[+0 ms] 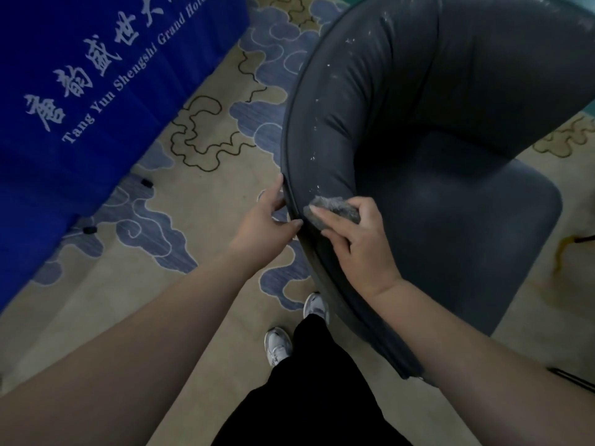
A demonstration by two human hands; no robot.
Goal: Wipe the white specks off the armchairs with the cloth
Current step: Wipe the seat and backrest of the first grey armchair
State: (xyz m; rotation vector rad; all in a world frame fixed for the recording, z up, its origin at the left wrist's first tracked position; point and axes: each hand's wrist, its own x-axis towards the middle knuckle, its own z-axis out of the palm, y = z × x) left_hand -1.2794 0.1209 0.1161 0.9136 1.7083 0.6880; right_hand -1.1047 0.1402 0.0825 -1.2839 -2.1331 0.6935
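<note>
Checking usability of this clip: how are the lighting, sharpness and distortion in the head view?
Head view: dim and flat, with no glare or hard shadows; wide-angle lens bends the armchair rim and blue banner edge; slightly soft throughout, yet the white specks near the cloth remain visible, and the right hand and left hand are fairly sharp.

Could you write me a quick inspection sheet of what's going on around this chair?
Surface: dark grey armchair, white specks along its curved back.
Job's things: grey cloth bunched, pressed on the armchair.
Clutter: nothing seen.
Hands: right hand grips the cloth; left hand holds the chair's outer edge, fingers straight.
Cables: nothing seen.
Surroundings: cloud-patterned carpet, blue hotel-lettered cloth, person's white shoes.
</note>
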